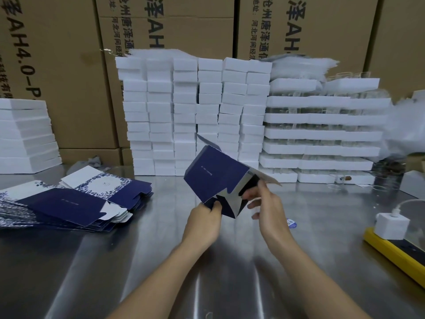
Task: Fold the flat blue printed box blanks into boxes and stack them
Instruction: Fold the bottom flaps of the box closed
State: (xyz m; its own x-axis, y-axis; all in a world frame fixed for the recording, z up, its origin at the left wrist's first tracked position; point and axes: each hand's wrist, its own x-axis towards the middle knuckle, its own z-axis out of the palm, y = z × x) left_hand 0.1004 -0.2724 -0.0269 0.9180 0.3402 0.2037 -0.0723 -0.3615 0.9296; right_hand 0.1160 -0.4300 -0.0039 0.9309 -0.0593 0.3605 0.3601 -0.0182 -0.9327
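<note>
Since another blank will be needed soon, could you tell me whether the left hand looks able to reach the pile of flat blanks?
Probably yes: only bare table lies between the left hand and the pile of flat blanks, though it grips the half-folded box.

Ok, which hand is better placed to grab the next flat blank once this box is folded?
Probably the left hand: the pile of flat blanks lies on its side, while the right hand would have to cross the box.
</note>
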